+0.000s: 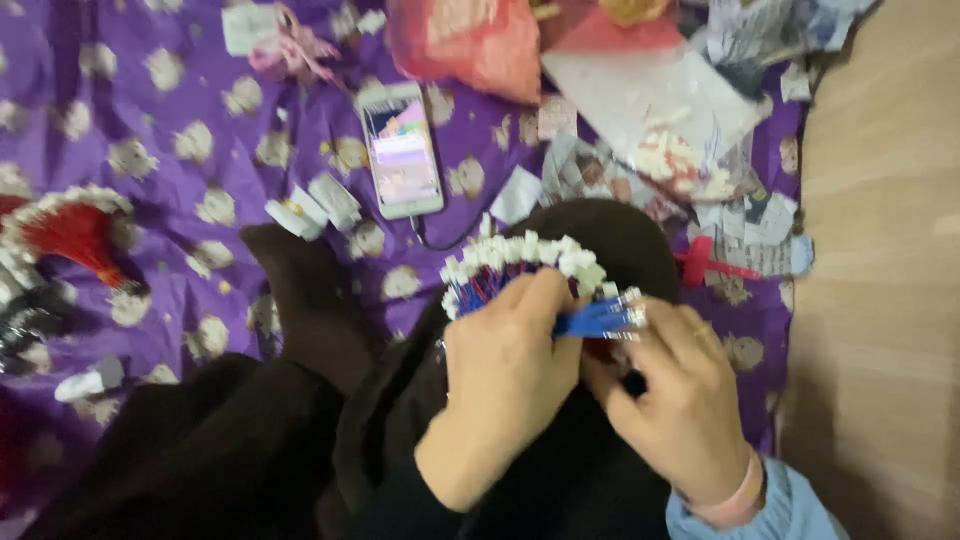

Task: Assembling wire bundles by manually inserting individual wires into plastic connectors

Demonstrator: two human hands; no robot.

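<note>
From over the person's shoulder, the left hand (505,375) is closed around a fanned bundle of wires (520,275) with small white plug ends, held up above the dark-clothed lap so the ends spread in a row. The right hand (680,400) pinches a few blue wires (598,320) off to the side, seemingly to keep them apart. A phone (402,150) lies screen-up on the purple cloth (170,110), within view.
</note>
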